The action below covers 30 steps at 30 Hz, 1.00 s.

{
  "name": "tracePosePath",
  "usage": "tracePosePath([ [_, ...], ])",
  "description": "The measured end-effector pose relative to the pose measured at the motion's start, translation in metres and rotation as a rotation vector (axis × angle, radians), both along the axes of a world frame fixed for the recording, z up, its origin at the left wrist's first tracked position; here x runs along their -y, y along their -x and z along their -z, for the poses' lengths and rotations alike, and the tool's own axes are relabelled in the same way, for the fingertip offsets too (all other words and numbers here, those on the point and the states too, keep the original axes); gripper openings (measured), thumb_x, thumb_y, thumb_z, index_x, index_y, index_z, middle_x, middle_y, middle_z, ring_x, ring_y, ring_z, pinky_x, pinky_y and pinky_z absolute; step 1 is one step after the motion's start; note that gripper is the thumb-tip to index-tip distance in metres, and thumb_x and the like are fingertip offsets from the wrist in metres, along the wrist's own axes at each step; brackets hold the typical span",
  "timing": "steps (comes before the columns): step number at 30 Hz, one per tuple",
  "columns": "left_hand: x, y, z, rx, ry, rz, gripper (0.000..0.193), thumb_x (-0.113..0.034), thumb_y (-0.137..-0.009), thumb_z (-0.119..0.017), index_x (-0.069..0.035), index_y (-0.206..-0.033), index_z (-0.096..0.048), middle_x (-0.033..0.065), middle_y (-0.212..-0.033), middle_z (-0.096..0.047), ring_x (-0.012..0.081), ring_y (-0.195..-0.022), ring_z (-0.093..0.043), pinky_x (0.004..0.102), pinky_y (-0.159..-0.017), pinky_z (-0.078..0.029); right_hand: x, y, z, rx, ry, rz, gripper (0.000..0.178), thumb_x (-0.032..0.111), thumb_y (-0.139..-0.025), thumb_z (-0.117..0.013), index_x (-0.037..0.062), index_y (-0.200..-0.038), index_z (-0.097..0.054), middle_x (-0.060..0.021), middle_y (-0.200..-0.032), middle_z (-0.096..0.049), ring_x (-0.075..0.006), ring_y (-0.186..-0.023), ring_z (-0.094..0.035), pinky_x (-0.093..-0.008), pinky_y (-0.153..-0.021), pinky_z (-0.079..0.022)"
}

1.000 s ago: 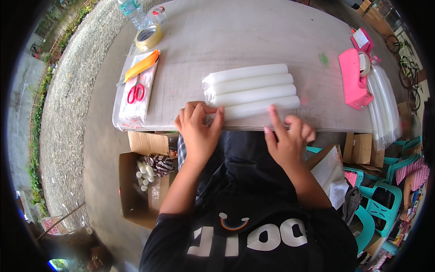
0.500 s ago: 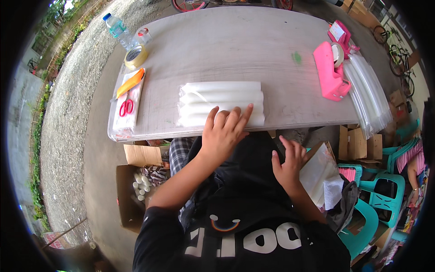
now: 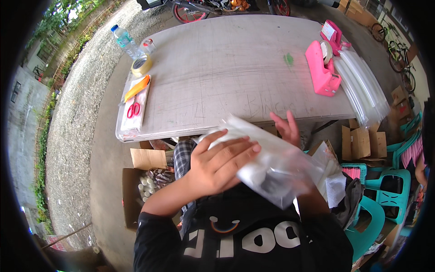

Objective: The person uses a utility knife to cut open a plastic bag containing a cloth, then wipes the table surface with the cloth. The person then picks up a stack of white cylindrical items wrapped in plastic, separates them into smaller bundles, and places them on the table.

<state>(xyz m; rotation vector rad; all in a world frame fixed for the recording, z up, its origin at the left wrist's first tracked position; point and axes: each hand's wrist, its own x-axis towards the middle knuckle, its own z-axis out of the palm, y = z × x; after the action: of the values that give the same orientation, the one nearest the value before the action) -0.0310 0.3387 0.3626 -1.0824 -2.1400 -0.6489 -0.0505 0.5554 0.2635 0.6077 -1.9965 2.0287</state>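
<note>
A clear plastic pack of white rolls is tilted over my lap at the table's front edge, its lower corner blurred. My left hand grips its left side, fingers laid across the top and thumb hidden. Behind the pack's far right side is my right hand, with fingers stretched up and apart. The pack covers the right palm, which shows only dimly through the plastic.
On the table at left are scissors, an orange-handled tool, tape and a bottle. Pink tape dispensers and clear plastic sleeves lie right. An open carton stands lower left.
The pack has left the tabletop and moved toward me over my lap, turning at a slant. My left hand has come nearer with it; my right hand is now behind it.
</note>
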Motion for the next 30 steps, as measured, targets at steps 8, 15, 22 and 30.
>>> tracePosePath([
  [8,-0.015,-0.025,0.03,0.745,-0.819,0.295,0.092,0.001,-0.086,-0.073,-0.005,-0.148,-0.006,0.0251,-0.124,-0.057,0.025,-0.108,-0.063,0.0377,-0.091,-0.052,0.005,-0.029,-0.058,0.132,0.21,-0.146,0.056,0.005,-0.077,-0.081,-0.0004,-0.122,-0.049,-0.0135,-0.114,-0.06,-0.0178,-0.105,-0.06,-0.0321,-0.09,-0.048],
  [15,-0.018,-0.021,0.092,0.811,-0.953,0.112,0.065,0.002,-0.091,-0.066,-0.011,-0.137,-0.021,0.0219,-0.116,-0.058,0.023,-0.101,-0.064,0.0352,-0.085,-0.054,0.023,-0.023,0.006,-0.067,0.243,0.041,0.069,0.0,-0.081,-0.078,0.0071,-0.132,-0.032,-0.0158,-0.118,-0.055,-0.0222,-0.107,-0.06,-0.0351,-0.091,-0.051],
  [22,-0.008,-0.02,0.112,0.826,-0.86,0.121,0.038,0.0,-0.092,-0.066,-0.004,-0.124,-0.047,0.0146,-0.12,-0.059,0.017,-0.103,-0.061,0.03,-0.085,-0.051,0.008,-0.021,0.023,-0.137,-0.012,-0.009,0.047,0.002,-0.085,-0.076,0.0062,-0.121,-0.046,-0.0154,-0.12,-0.056,-0.018,-0.102,-0.059,-0.0311,-0.086,-0.05],
  [30,0.01,0.005,0.103,0.643,-0.504,0.224,0.039,0.001,-0.087,-0.071,-0.004,-0.121,-0.053,0.0146,-0.125,-0.058,0.0207,-0.11,-0.06,0.0319,-0.089,-0.05,-0.001,-0.025,0.007,-0.031,-0.001,-0.118,0.02,0.002,-0.089,-0.069,0.0032,-0.103,-0.054,-0.0181,-0.11,-0.063,-0.0169,-0.096,-0.06,-0.0287,-0.082,-0.048],
])
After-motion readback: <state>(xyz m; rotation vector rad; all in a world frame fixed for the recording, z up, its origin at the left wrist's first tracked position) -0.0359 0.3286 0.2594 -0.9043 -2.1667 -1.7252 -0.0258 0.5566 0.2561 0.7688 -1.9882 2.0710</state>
